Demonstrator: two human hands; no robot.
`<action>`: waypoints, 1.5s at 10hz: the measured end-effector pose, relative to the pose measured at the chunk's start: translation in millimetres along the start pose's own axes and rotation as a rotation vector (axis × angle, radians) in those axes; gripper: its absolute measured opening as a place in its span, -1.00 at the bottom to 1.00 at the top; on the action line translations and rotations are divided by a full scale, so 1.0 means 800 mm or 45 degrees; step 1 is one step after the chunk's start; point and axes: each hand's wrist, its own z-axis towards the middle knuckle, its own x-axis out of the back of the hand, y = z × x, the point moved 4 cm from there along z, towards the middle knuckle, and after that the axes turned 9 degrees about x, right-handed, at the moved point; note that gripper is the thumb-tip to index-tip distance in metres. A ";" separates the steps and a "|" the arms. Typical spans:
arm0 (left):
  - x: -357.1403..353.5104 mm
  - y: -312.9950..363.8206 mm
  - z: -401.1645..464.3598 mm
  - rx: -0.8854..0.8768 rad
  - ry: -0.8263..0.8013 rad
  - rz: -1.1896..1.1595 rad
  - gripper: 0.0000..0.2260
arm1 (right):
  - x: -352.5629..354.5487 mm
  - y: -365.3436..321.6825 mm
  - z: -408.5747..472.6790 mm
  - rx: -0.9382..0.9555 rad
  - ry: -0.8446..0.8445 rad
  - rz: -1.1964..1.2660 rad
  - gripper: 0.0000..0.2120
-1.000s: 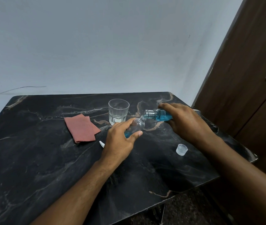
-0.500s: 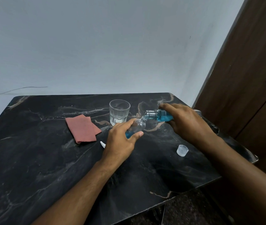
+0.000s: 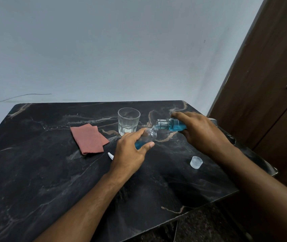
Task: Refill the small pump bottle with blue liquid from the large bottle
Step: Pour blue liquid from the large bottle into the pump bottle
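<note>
My left hand grips the small clear pump bottle, tilted with its open neck up to the right; blue liquid shows in its lower part. My right hand holds the large bottle of blue liquid almost flat, its open mouth touching the small bottle's neck. The large bottle's clear cap lies on the black marble table near my right forearm. A white piece, probably the pump head, peeks out left of my left hand.
An empty drinking glass stands just behind the small bottle. A folded reddish cloth lies to its left. A brown wooden door rises beyond the table's right edge; a pale wall is behind.
Both hands and bottles hold nearly the same pose; only the view has shifted slightly. The pouring position is unchanged.
</note>
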 end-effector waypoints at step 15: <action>0.001 0.003 0.000 -0.007 0.006 0.027 -0.53 | 0.003 0.001 -0.001 0.015 -0.020 -0.033 -0.46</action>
